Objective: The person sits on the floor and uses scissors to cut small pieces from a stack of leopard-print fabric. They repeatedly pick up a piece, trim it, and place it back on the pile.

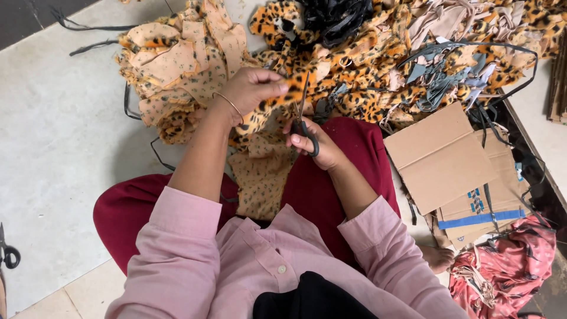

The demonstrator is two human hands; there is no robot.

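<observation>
Two hands busy | left hand (pixel 251 88) pinches fuzzy leopard-print strip (pixel 277 99) | right hand (pixel 316 145) grips black-handled scissors (pixel 302 121)

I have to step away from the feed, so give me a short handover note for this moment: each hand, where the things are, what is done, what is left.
Left hand: shut on a strip of leopard-print plush, held up above the lap.
Right hand: shut on black-handled scissors, blades pointing up at the strip.
Things: a big heap of leopard plush scraps on the floor in front; peach spotted fabric pieces to the left; one spotted piece on the lap; flattened cardboard to the right.
Done: cannot tell how many pieces are trimmed.
Left: the held strip is not yet cut through, by the look of it.
</observation>
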